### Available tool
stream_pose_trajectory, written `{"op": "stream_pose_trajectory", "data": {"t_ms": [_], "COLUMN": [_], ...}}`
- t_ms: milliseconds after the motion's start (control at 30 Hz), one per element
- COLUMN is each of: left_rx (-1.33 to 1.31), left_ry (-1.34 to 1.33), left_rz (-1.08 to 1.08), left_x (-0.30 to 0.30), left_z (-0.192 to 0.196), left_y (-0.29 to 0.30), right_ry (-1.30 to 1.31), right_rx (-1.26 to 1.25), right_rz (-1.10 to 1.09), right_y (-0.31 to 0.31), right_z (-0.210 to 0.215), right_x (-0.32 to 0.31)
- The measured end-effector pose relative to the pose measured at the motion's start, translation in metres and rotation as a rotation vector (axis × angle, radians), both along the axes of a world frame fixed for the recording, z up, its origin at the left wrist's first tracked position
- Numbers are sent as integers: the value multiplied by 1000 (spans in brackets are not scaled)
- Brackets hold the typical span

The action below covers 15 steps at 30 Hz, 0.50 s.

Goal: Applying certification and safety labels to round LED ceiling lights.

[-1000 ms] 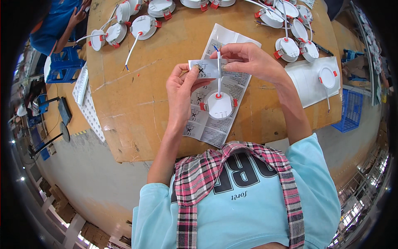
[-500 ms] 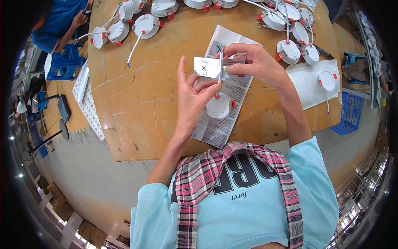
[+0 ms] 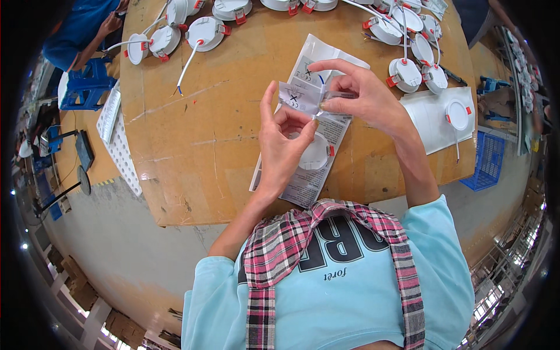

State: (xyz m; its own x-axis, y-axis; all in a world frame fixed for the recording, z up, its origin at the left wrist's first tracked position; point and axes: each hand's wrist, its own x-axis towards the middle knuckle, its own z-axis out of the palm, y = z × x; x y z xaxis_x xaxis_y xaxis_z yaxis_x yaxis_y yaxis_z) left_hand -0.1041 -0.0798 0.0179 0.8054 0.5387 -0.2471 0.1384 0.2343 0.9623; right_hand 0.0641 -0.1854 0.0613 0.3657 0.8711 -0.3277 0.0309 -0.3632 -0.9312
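At cable [image 3: 322,91] — wht label [image 3: 304,98], blk cross [image 3: 294,98] — R hand [image 3: 361,96] pinches label, L hand [image 3: 286,146] cable.

Brown tabletop [image 3: 192,157], round white lamps [image 3: 205,34] along far edge, printed sheet [image 3: 337,128], white paper [image 3: 429,125]

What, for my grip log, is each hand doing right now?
Left hand: curled over the white lamp; whether it grips anything cannot be told.
Right hand: closed, pinching the small white label by its right end.

White label [image 3: 306,96]: black cross sign; sheet [image 3: 303,191]: fine print; shirt [image 3: 373,291]: large dark lettering.
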Motion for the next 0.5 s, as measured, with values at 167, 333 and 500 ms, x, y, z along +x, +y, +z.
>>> {"op": "stream_pose_trajectory", "data": {"t_ms": [167, 333, 500], "left_rx": [112, 308, 144], "left_ry": [58, 15, 31], "left_rz": [25, 19, -14], "left_x": [4, 2, 1], "left_z": [1, -3, -11], "left_y": [-6, -2, 1], "right_ry": [-27, 262, 125], "right_rx": [-41, -35, 94], "right_rz": [-11, 55, -37], "right_y": [-4, -13, -21], "right_z": [19, 55, 57], "right_x": [-8, -11, -26]}}
